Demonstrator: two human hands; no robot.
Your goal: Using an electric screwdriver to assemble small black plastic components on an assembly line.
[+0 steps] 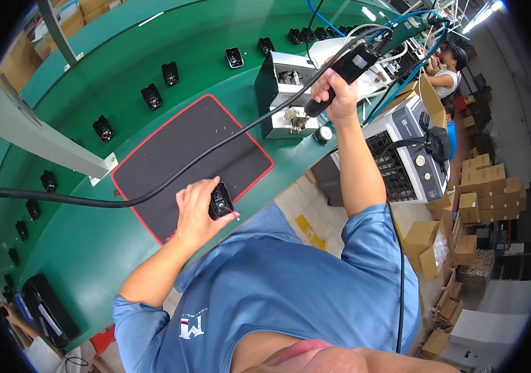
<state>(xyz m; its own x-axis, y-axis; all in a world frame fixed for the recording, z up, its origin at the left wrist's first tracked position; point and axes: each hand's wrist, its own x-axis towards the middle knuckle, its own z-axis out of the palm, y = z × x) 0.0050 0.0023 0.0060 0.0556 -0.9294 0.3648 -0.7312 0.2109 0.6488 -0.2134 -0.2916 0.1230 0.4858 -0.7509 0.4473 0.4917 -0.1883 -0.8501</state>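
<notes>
At nine o'clock I see a thick black cable (153, 196) crossing the green bench (91, 242). My left hand (196, 214) pinches a small black part (220, 201) over the black mat (191, 161). At one o'clock, my right hand (337, 93) is wrapped tight around an electric screwdriver (343, 74), tip beside a grey metal box (287, 93).

Green workbench (122, 56) spans the room — stacked cardboard boxes (486, 193) on grey floor (514, 124), strip lights (480, 17) overhead.
</notes>
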